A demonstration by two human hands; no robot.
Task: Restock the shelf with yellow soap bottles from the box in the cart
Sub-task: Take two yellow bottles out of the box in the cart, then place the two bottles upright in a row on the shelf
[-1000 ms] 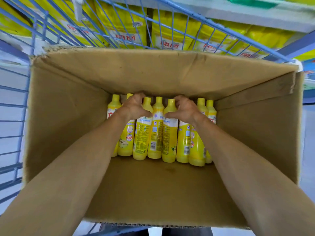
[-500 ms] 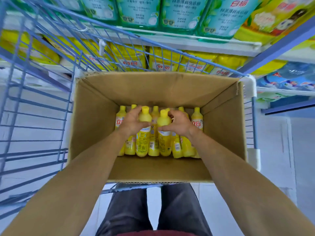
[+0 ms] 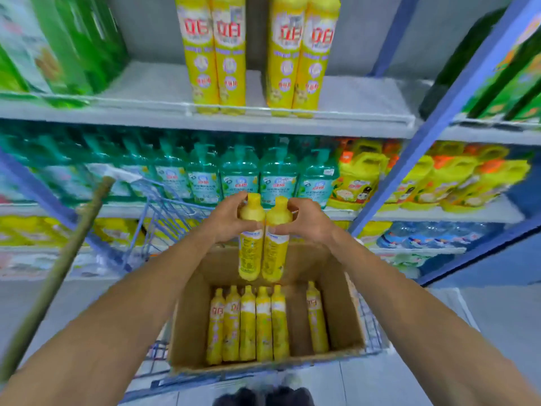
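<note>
My left hand (image 3: 227, 219) grips one yellow soap bottle (image 3: 250, 253) by its neck, and my right hand (image 3: 304, 222) grips a second yellow bottle (image 3: 274, 256) the same way. Both bottles hang upright, side by side and touching, above the cardboard box (image 3: 339, 315). Several more yellow bottles (image 3: 248, 323) stand in the box, which sits in the blue wire cart (image 3: 164, 206). On the upper grey shelf (image 3: 360, 104) stand several matching yellow bottles (image 3: 216, 54) in two pairs.
A wooden pole (image 3: 58, 276) leans across the left. Green packs (image 3: 70, 45) sit at the upper shelf's left. Teal pump bottles (image 3: 240, 174) and yellow-orange jugs (image 3: 363, 177) fill the middle shelf. A blue upright (image 3: 439, 124) rises at the right. My shoes (image 3: 263, 397) show below.
Both hands have lifted a bottle each out of the box and raised them above it. My view has tilted up from the box to the shelves.
</note>
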